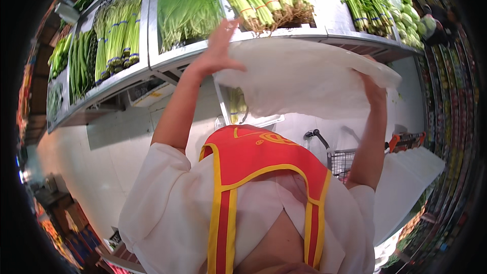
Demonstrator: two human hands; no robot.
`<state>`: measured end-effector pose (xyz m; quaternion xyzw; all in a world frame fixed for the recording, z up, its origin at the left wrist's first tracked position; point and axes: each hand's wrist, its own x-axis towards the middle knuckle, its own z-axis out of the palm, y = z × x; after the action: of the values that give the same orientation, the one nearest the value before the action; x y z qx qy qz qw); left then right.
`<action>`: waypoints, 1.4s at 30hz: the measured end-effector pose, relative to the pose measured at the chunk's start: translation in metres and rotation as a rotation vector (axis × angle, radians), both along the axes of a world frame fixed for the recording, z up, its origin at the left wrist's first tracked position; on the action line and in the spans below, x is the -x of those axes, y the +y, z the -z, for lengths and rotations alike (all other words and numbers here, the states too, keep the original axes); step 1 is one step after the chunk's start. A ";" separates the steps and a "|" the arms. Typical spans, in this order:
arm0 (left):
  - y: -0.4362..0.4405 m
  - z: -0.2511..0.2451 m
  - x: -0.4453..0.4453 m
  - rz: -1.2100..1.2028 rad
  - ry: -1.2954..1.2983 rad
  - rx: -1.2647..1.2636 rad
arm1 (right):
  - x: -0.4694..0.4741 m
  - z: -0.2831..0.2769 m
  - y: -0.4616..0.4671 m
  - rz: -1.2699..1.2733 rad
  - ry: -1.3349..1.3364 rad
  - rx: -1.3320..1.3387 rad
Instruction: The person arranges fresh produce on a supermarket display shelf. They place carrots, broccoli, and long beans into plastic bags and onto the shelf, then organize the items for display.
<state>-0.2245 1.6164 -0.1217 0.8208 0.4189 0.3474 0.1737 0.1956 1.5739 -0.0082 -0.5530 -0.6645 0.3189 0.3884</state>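
Observation:
A broad, whitish translucent plastic sheet or bag spreads out in front of my chest, partly over the front edge of the vegetable display. My right hand grips its right end, with part of the plastic folded over the fingers. At the left end my left hand is raised with thumb and fingers apart. Whether it touches the plastic I cannot tell. Below the sheet, a white crate with banded green stalks shows in part; the sheet hides the rest.
Bundled celery, fine green stems and leafy bunches lie on the display. Banded stalks fill its left section. Round green heads are stacked at right. A wire shopping cart stands to my right; a person is beyond.

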 end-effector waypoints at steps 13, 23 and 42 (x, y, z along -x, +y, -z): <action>-0.052 0.070 -0.029 -0.196 -0.943 0.642 | 0.030 -0.103 -0.039 -0.511 0.080 -0.275; 0.006 0.045 -0.011 -0.089 -1.206 0.676 | -0.024 -0.048 -0.058 -0.628 0.446 -0.118; -0.061 0.094 0.026 -0.139 -1.059 0.940 | -0.059 0.109 -0.096 0.445 0.428 0.234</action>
<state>-0.2501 1.5551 -0.2154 0.3512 0.4350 0.4922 0.6672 0.2544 1.4784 -0.1173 -0.6459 -0.3894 0.4094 0.5134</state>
